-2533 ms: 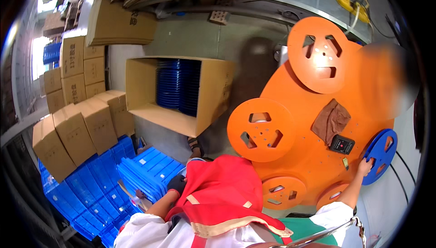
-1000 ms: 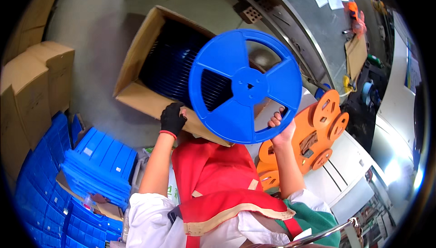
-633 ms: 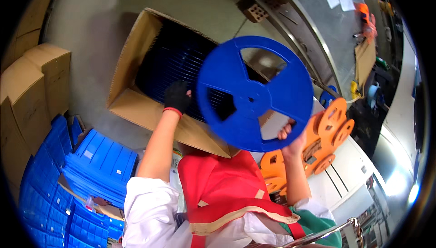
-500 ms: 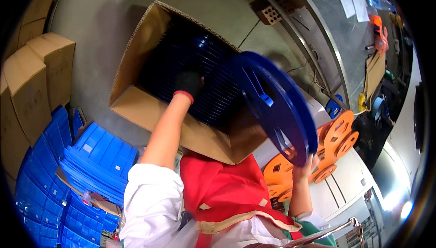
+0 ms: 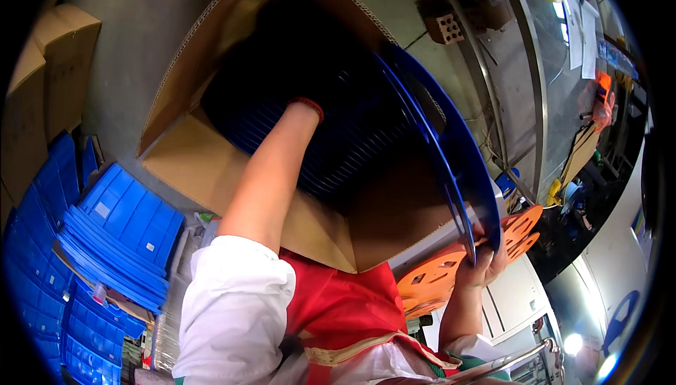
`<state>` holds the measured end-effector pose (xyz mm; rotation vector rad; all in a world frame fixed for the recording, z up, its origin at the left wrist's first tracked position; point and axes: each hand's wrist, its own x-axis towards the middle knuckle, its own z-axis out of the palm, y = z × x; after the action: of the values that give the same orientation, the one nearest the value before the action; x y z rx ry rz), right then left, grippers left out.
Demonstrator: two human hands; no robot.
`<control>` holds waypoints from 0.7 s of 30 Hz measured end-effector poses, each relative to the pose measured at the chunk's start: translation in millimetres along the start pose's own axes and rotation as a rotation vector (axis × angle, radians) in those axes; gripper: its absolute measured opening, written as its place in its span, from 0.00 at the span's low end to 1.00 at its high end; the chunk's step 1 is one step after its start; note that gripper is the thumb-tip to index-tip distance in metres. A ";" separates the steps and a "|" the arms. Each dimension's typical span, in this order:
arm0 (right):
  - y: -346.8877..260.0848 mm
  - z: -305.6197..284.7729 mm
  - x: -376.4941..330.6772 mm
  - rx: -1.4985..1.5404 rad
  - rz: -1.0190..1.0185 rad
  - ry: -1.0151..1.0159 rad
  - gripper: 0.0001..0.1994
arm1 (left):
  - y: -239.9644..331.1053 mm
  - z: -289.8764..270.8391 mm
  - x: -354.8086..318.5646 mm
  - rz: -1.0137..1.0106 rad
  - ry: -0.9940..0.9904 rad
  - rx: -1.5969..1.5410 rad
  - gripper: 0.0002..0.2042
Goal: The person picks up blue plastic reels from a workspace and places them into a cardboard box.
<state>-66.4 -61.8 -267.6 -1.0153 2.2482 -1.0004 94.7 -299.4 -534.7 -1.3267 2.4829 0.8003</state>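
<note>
My left hand (image 5: 310, 105), in a black glove with a red cuff, reaches deep into a tall cardboard box (image 5: 190, 149). Its fingers are lost in the dark among several blue reels (image 5: 338, 174) packed side by side in there. At the box's right side stands another large blue reel (image 5: 473, 145), tilted on edge, its two slotted discs a small gap apart. My bare right hand (image 5: 486, 265) is closed on the lower rim of this reel, with fingers between the discs.
Orange reels (image 5: 433, 279) lie by my right forearm, beside a white cabinet (image 5: 517, 290). Flat blue plastic panels (image 5: 120, 233) are stacked at left, below cardboard boxes (image 5: 70, 68). A metal-edged workbench (image 5: 524, 61) runs along the right; a perforated block (image 5: 449, 29) is near its foot.
My left hand has gone deeper into the box, and its glove is now mostly hidden. The reel in my right hand has turned more edge-on. The whole view has moved closer to the box.
</note>
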 end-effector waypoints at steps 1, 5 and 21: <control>-0.8 8.6 9.9 0.001 -0.030 0.000 0.22 | 5.2 -13.2 -1.8 -0.038 -0.011 -0.028 0.32; -13.8 52.5 49.5 0.034 -0.104 -0.058 0.20 | 1.5 -17.5 -5.6 -0.159 -0.112 -0.210 0.31; 14.9 125.6 36.6 -0.073 -0.183 -0.112 0.17 | -32.9 -7.3 -92.5 0.101 0.120 -0.111 0.25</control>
<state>-12.3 -136.7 -361.4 -1.2960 2.1435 -0.9159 175.0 -253.2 -501.2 -1.3313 2.6524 0.9186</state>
